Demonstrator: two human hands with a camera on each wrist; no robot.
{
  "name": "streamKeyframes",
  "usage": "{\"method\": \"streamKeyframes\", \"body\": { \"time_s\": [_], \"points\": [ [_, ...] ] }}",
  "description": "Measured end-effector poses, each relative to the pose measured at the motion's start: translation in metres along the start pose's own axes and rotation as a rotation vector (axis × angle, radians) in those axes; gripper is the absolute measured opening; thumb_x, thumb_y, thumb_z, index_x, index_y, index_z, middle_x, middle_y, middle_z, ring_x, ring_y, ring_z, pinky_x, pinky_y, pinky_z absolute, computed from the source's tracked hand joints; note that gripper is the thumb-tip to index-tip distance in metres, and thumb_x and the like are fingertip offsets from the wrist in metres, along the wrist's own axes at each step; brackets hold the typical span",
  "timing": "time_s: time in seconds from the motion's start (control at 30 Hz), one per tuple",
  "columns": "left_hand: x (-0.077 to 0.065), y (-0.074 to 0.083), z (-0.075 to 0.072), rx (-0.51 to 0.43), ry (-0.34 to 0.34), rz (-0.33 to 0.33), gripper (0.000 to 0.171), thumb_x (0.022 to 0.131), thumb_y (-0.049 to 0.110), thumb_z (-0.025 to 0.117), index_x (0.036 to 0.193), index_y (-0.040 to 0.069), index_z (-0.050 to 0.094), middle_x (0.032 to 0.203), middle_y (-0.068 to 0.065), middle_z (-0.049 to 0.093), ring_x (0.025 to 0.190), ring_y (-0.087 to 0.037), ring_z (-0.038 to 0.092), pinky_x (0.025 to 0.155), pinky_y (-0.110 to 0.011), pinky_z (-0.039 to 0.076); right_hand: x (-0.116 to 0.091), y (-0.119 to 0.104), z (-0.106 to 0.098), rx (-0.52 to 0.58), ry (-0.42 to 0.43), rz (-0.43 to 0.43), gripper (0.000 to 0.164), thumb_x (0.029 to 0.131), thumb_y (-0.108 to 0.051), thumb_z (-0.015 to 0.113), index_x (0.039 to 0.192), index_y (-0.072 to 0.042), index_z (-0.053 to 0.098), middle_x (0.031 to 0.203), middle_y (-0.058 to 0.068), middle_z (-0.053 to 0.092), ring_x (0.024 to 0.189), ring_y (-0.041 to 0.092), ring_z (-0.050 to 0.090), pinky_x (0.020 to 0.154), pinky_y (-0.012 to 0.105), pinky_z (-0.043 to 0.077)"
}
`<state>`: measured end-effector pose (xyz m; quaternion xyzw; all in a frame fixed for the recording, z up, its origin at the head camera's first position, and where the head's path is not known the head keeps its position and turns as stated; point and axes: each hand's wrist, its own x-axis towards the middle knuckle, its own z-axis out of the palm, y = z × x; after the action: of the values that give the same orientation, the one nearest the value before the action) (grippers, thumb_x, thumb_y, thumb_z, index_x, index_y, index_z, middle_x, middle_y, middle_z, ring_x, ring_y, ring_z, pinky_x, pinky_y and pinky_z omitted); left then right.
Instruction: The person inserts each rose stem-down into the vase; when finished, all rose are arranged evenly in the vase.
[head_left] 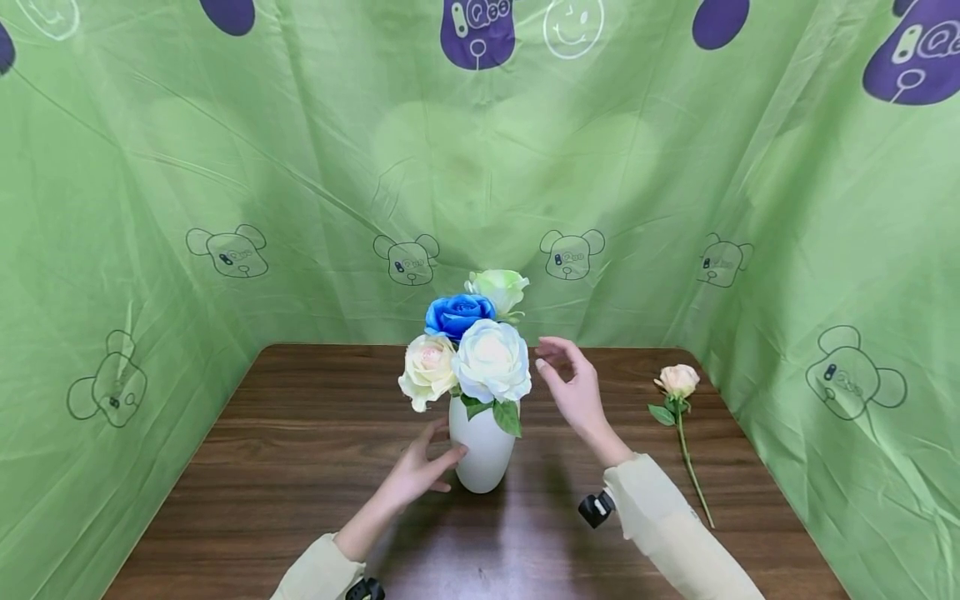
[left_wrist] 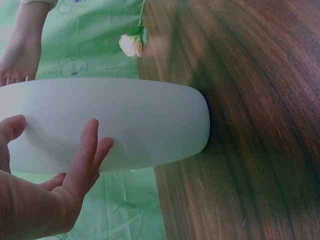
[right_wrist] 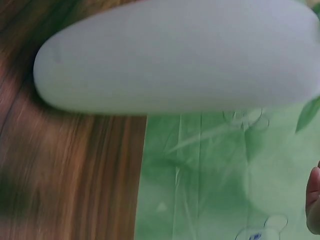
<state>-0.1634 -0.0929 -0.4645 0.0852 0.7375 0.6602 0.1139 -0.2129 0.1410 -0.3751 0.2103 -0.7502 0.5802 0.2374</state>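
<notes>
A white vase (head_left: 483, 454) stands upright on the table, holding a blue rose (head_left: 460, 315), a pale blue-white flower (head_left: 492, 361), a cream rose (head_left: 429, 368) and a green-white flower (head_left: 498, 289). At the vase's left side is my left hand (head_left: 420, 468), fingers spread and relaxed; in the left wrist view its fingertips (left_wrist: 90, 131) lie against or very near the vase wall. To the right of the blooms, my right hand (head_left: 573, 387) is raised with loosely bent fingers, holding nothing. Only a bit of it shows at the right wrist view's edge.
A single pale pink rose (head_left: 679, 381) with a long stem lies on the right part of the brown wooden table (head_left: 300, 483). Green printed cloth (head_left: 337, 167) hangs around the back and both sides.
</notes>
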Motion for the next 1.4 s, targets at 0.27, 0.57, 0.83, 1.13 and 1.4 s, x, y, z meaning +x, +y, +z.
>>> {"method": "streamKeyframes", "body": {
  "time_s": [0.27,0.57,0.83,1.13,1.4],
  "points": [
    [0.000,0.001,0.000,0.000,0.000,0.001,0.069,0.083,0.032,0.062,0.133,0.002,0.026,0.126,-0.024,0.035,0.093,-0.037,0.055,0.055,-0.036,0.054,-0.004,0.031,-0.030,-0.078,0.023,0.113,0.022,0.081,0.007,0.058,0.103,0.003,0.058,0.093,0.017,0.060,0.082,0.027,0.053,0.068,0.018,0.045],
    [-0.001,0.001,0.001,0.000,0.000,0.001,0.067,0.084,0.031,0.061,0.134,0.002,0.026,0.127,-0.024,0.034,0.094,-0.038,0.055,0.055,-0.036,0.054,-0.031,0.099,-0.070,-0.324,-0.100,0.285,0.022,0.085,-0.014,0.059,0.104,-0.002,0.059,0.099,0.013,0.060,0.092,0.023,0.053,0.074,0.032,0.044],
    [-0.001,0.001,0.000,0.001,0.004,0.001,0.069,0.084,0.032,0.061,0.134,0.001,0.026,0.126,-0.024,0.034,0.093,-0.038,0.055,0.055,-0.036,0.054,-0.056,0.129,-0.100,-0.390,-0.135,0.379,0.027,0.087,-0.016,0.056,0.107,0.003,0.057,0.101,0.017,0.059,0.092,0.027,0.054,0.076,0.039,0.045],
    [-0.001,0.001,0.001,-0.003,0.002,-0.005,0.069,0.083,0.032,0.061,0.134,0.003,0.026,0.127,-0.023,0.034,0.093,-0.037,0.055,0.055,-0.037,0.054,-0.072,0.153,-0.129,-0.506,-0.016,0.469,0.026,0.087,-0.012,0.056,0.108,0.003,0.056,0.104,0.023,0.056,0.091,0.033,0.054,0.076,0.039,0.044],
    [-0.001,0.001,0.001,0.006,0.005,-0.003,0.069,0.083,0.032,0.061,0.134,0.002,0.025,0.127,-0.023,0.035,0.092,-0.036,0.056,0.056,-0.039,0.054,-0.087,0.168,-0.141,-0.556,0.215,0.572,0.040,0.083,-0.008,0.056,0.119,0.006,0.045,0.113,0.029,0.035,0.098,0.039,0.039,0.085,0.045,0.032]
  ]
}}
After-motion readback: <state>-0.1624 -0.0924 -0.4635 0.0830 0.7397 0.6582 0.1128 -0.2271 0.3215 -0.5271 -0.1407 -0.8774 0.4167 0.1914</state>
